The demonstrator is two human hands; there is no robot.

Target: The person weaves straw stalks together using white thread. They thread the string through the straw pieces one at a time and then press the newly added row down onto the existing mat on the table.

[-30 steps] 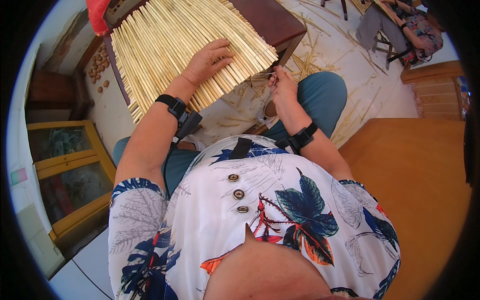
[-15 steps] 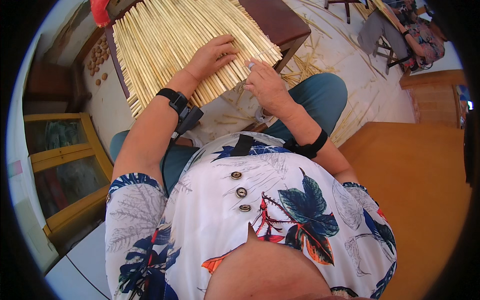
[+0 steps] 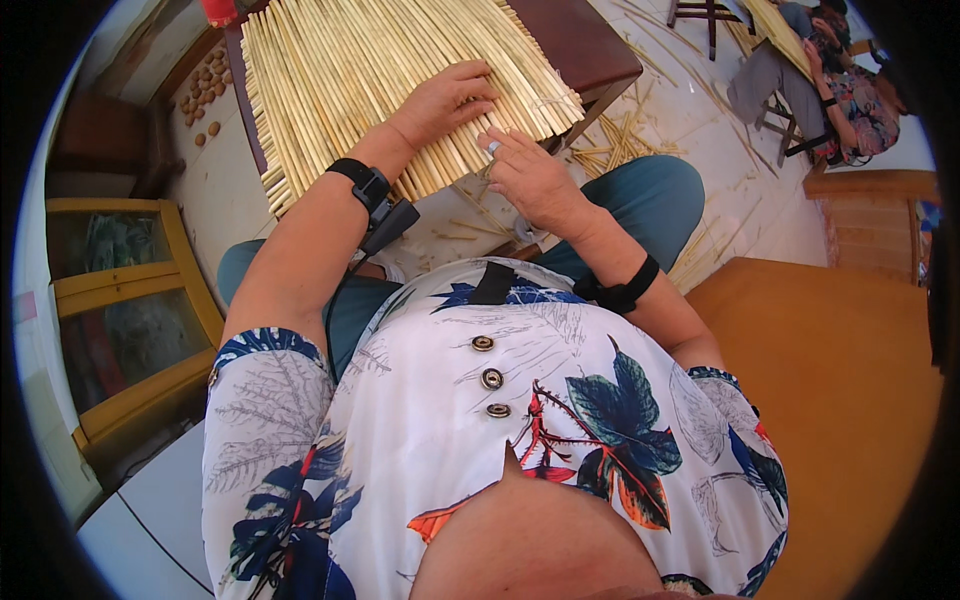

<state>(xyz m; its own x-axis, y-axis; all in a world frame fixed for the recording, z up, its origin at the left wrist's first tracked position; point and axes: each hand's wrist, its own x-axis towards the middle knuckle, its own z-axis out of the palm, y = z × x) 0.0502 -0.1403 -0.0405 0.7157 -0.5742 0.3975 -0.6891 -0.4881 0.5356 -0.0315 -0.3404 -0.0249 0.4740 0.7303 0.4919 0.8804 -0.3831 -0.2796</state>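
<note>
A mat of pale, straight plant stalks point(image 3: 350, 95) laid side by side covers much of a dark brown table point(image 3: 575, 45). My left hand point(image 3: 445, 103) rests on the mat toward its near right part, fingers bent and apart, pressing on the stalks. Beside it, my right hand point(image 3: 537, 183) reaches the mat's near edge. Its fingers are extended over the stalk ends, with a ring on one of them; I see nothing held in it. A thin pale thread point(image 3: 556, 101) lies across the stalks near the mat's right corner.
Loose stalks point(image 3: 625, 140) litter the floor right of the table. Several brown round objects point(image 3: 208, 80) lie on the floor at left, near a glass-fronted wooden cabinet point(image 3: 135, 300). Another person point(image 3: 850, 110) sits at far right. An orange-brown surface point(image 3: 810, 400) stands at my right.
My right hand has shifted left along the mat's edge, closer to my left hand, and its fingers have spread from a bent grip. The whole view has shifted slightly.
</note>
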